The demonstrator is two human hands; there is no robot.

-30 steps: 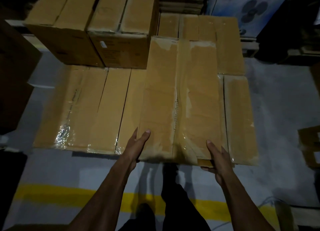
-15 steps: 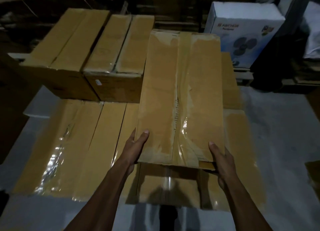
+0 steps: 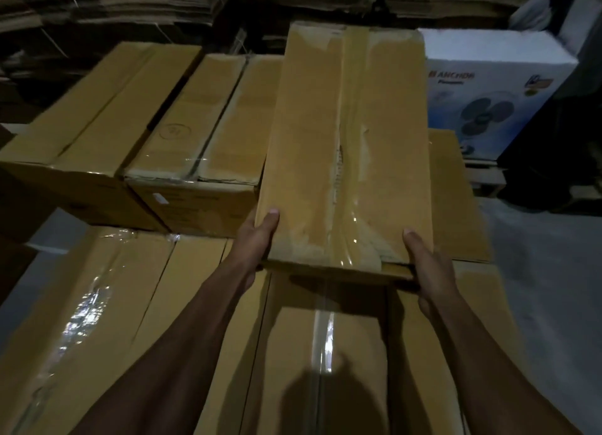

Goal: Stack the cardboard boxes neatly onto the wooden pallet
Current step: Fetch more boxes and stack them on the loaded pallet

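A: Both hands hold the long carton (image 3: 345,148) by its near end, the left hand (image 3: 257,239) with its thumb lying on the top face at the left corner, the right hand (image 3: 430,268) curled round the right corner with the thumb on top and the fingers underneath

B: Where is it sitting?

A: It seems to be held above the bottom layer of boxes (image 3: 163,304), lengthways away from the person, with its left side close against the second-layer boxes (image 3: 195,125). Whether its far end rests on anything, I cannot tell

B: And the pallet?

A: Hidden. The bottom layer covers whatever lies beneath, so I only judge from the task that the pallet is under it

B: How far along, then?

A: The bottom layer looks full across the width in view. On the second layer two boxes sit side by side at the back left, and the held carton looks bound for the place to their right. After that the front of the second layer is still bare

B: Anything else around?

A: A white box with a fan printed on it (image 3: 495,92) at the back right, flattened cardboard stacks (image 3: 130,1) behind, and grey floor (image 3: 553,288) to the right
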